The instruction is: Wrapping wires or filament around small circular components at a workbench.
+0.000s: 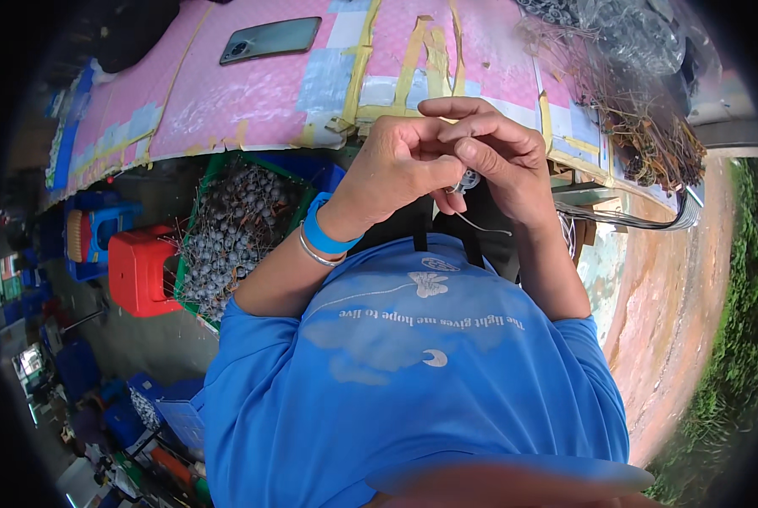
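In front of my chest, at the table's near edge, my two hands meet with fingertips pinched close together. A small, shiny grey-clear round piece [468,180] shows under the fingers, with a thin pale wire [485,227] trailing below. My left hand [408,169] is closed against this piece, and its wrist wears a blue band and a silver bangle. My right hand [504,157] pinches from the other side, thumb and index finger bent over the top. Fingers partly cover the piece, so what exactly each fingertip grips is hard to see.
A phone [270,41] lies on the pink, tape-patched table [192,93]. Below left, a green crate [181,275] holds many grey round pieces with wires, beside a red stool [139,269]. Thin brown wires [650,140] and clear plastic bags [637,38] are heaped at the right end.
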The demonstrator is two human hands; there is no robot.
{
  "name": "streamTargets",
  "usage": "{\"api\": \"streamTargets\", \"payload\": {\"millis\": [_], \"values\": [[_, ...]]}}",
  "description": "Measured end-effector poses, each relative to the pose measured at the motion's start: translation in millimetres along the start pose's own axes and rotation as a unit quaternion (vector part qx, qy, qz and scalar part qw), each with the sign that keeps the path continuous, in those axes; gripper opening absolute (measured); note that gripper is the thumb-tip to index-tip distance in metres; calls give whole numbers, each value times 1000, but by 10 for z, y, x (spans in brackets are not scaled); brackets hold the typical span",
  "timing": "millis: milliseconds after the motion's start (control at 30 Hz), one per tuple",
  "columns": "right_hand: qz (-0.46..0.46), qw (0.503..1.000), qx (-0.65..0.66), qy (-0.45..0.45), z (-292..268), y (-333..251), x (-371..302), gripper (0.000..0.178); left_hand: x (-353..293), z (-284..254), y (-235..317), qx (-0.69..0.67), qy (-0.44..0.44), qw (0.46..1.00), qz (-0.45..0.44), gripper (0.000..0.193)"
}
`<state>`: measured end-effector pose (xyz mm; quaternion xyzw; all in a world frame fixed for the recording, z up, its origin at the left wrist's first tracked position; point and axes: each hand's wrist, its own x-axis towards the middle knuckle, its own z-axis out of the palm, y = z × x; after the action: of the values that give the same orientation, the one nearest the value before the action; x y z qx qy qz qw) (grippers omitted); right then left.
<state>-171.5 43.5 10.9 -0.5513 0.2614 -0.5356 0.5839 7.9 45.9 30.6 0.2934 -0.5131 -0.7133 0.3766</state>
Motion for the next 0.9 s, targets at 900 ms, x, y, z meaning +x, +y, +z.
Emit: {"api": "streamTargets", "payload": {"millis": [900], "values": [[74, 985, -152, 39, -390, 88, 674, 23, 193, -281, -159, -27, 35, 997, 70, 43]]}}
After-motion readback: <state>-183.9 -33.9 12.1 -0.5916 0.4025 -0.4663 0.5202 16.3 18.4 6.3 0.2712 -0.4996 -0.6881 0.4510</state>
